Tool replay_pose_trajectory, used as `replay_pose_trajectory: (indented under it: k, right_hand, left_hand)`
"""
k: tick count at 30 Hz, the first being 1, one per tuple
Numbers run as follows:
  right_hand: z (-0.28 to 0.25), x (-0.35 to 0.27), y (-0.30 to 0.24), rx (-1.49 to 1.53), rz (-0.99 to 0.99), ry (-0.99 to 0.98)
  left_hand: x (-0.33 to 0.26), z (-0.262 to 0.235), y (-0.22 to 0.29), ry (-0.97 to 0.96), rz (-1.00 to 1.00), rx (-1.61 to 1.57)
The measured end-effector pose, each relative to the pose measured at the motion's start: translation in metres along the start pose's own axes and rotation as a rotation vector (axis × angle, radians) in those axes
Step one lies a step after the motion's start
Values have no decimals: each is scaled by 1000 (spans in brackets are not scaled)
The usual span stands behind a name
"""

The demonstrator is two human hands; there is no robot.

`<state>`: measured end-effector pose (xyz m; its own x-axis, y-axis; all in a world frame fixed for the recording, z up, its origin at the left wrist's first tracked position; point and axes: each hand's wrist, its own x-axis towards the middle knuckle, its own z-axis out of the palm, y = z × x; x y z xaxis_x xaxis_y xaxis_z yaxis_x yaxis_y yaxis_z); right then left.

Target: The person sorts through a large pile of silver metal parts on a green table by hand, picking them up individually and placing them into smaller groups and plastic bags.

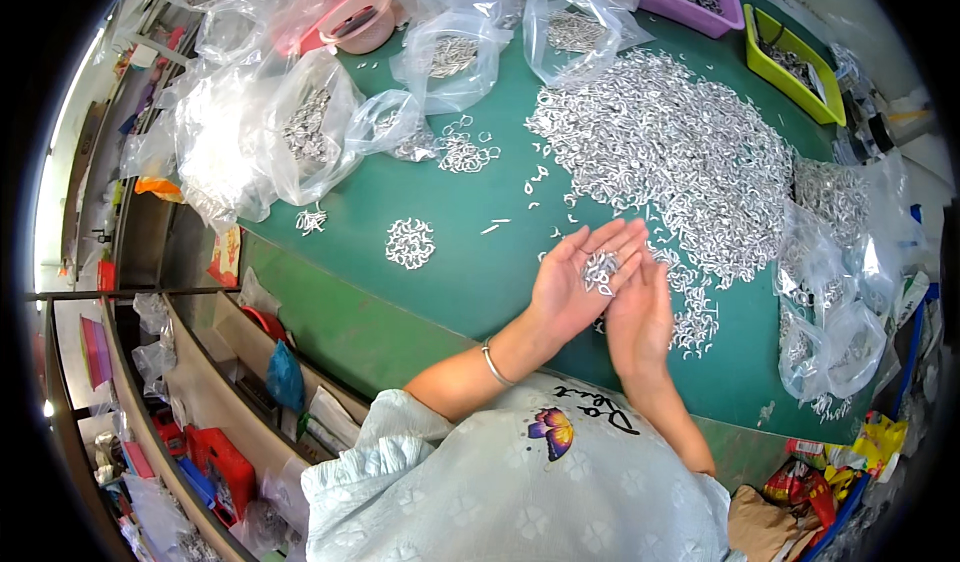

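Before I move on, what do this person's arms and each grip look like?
The left grip and the right grip are bare hands, no gloves visible. A thin silver-coloured bangle circles the left wrist; the right has none showing. A loose pale-blue sleeve leaves the left forearm uncovered; the right forearm is uncovered too.

Single head view, wide fisheye — aimed steeply down past the wearer's torso (450,492) at the green tabletop (470,282) — fairly near, edges bowed.
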<state>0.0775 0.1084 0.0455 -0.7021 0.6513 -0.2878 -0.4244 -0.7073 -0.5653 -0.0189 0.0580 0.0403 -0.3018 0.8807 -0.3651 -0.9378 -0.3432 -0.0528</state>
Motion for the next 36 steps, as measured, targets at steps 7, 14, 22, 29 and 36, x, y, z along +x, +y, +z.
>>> replay_pose_trajectory:
  k: [7,14,22,29,36]
  right_hand:
    - [-4,8,3,183,149,152]
    - [-42,14,17,486,263,-203]
    - [-33,7,1,507,491,201]
    - [-8,5,0,82,-131,9]
    - [2,-10,-13,-1141,-859,-171]
  left_hand:
    - [4,-15,-24,-148,389,995]
    - [-9,-10,-37,-348,698,1408]
    - [-2,-1,-34,-182,1183,1590]
    - [-13,-3,-38,96,347,581]
    - [-6,-25,-46,-139,-18,215]
